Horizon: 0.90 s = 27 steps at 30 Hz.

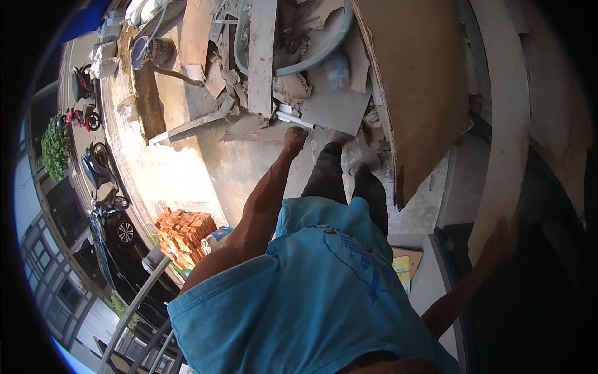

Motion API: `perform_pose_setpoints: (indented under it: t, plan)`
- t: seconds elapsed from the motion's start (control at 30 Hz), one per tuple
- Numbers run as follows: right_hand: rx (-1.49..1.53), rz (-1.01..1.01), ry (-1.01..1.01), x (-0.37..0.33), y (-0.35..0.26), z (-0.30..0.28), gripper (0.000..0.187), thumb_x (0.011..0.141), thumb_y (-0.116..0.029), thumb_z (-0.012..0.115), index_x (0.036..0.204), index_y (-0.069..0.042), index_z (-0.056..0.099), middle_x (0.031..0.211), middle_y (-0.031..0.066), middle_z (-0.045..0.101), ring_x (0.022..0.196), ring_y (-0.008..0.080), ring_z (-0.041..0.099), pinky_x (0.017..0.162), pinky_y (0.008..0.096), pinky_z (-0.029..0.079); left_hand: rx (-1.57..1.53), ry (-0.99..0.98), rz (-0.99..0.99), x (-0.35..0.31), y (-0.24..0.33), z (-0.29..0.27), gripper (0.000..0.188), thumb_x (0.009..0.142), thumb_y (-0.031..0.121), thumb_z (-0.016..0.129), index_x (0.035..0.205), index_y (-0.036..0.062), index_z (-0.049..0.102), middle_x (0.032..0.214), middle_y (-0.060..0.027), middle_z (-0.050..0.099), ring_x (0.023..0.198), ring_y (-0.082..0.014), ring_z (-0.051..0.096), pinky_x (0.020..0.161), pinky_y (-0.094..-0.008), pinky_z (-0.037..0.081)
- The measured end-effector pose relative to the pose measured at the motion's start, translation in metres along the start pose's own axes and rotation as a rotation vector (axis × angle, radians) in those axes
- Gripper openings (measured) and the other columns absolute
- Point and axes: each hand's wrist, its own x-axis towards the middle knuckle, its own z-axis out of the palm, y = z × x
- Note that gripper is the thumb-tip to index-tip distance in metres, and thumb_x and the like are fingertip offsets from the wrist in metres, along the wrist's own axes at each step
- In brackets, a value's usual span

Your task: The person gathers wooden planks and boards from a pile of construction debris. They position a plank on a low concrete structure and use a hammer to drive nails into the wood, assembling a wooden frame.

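Observation:
My left hand hangs out ahead of me with its fingers curled closed. It is nearest to a short white strip at the edge of the rubble. Whether anything lies inside the fingers is hidden. Far to the right, my right hand grips the lower end of a long, pale wooden board, which rises beside a wall; motion and shade blur the fingers somewhat. Between the hands stands a large brown plywood sheet with a ragged edge, close to my right foot.
A grey-blue tub lies among broken boards, crossed by a dusty plank. A bucket stands at the far left. Stacked orange bricks sit on my left, with a parked black car and motorbikes beyond.

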Motion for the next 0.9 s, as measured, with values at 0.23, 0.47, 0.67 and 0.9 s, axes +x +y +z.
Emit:
perform_pose_setpoints:
  t: [0.23,0.47,0.67,0.9]
  plan:
    - [-0.006,-0.108,0.043,0.001,0.000,-0.001,0.034,0.094,-0.011,0.052,0.124,0.003,0.057,0.111,0.0233,0.065,0.100,0.0354,0.066,0.085,0.0397,0.050,-0.212,0.008,-0.150,-0.008,-0.047,0.017,0.032,0.084,0.026,0.064,0.100,-0.0016,0.064,0.077,-0.0072,0.060,0.063,-0.0176,0.059,0.052,-0.0340,0.054]
    - [0.070,0.013,-0.038,-0.002,-0.014,-0.009,0.036,0.098,-0.019,0.049,0.126,0.001,0.057,0.121,0.0186,0.063,0.110,0.0260,0.062,0.091,0.0348,0.047,-0.811,0.132,-0.353,0.018,-0.055,0.067,0.053,0.094,0.026,0.055,0.135,-0.0043,0.040,0.123,-0.0233,0.055,0.105,-0.0384,0.060,0.088,-0.0499,0.053]
    - [0.001,-0.049,-0.024,0.001,-0.003,-0.007,0.045,0.101,-0.033,0.044,0.125,0.002,0.057,0.115,0.0176,0.064,0.104,0.0239,0.061,0.091,0.0344,0.046,-1.230,0.302,-0.425,0.081,-0.083,0.106,0.053,0.099,0.023,0.042,0.144,-0.0027,0.027,0.140,-0.0254,0.038,0.122,-0.0448,0.045,0.098,-0.0582,0.045]
    - [0.041,-0.117,0.007,-0.003,-0.008,-0.006,0.055,0.099,-0.047,0.044,0.120,0.001,0.059,0.104,0.0171,0.063,0.093,0.0244,0.060,0.085,0.0364,0.046,-1.524,0.323,-0.454,0.121,-0.087,0.105,0.045,0.098,0.027,0.049,0.132,-0.0004,0.037,0.131,-0.0199,0.042,0.117,-0.0404,0.045,0.098,-0.0631,0.042]
